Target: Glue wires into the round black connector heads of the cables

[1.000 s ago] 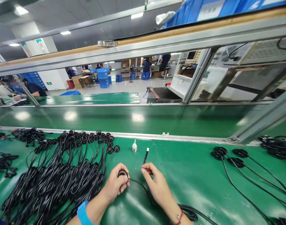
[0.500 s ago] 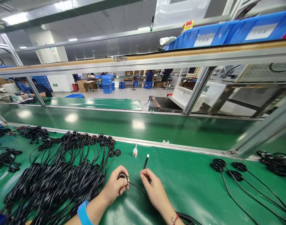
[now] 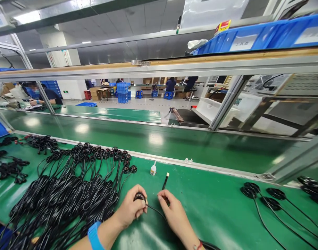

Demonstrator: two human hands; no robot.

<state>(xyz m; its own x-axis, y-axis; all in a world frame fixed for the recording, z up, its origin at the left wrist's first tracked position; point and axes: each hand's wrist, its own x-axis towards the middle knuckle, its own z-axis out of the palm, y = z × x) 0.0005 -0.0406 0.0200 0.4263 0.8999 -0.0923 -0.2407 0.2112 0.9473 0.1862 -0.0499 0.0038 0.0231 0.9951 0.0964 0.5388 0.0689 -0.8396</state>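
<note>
My left hand (image 3: 133,205), with a blue band at the wrist, is closed around a round black part (image 3: 140,196). A black cable (image 3: 156,209) runs from that part toward my right hand (image 3: 170,205) and passes beneath it. The thumb and index finger of my right hand are pressed together; what they hold, if anything, is too small to tell. Just beyond them a black stick with a pale tip (image 3: 165,180) lies on the green table. A small white bottle (image 3: 153,169) with a thin nozzle stands farther back.
Many coiled black cables (image 3: 67,194) with round ends cover the left side. Several round black parts with cables (image 3: 272,198) lie at the right. A metal frame post (image 3: 299,156) rises at the right, and blue bins (image 3: 242,38) sit on the shelf above.
The view has shifted slightly, so the bench appears a little farther right. My hands keep nearly the same pose, the left one still around the round black part.
</note>
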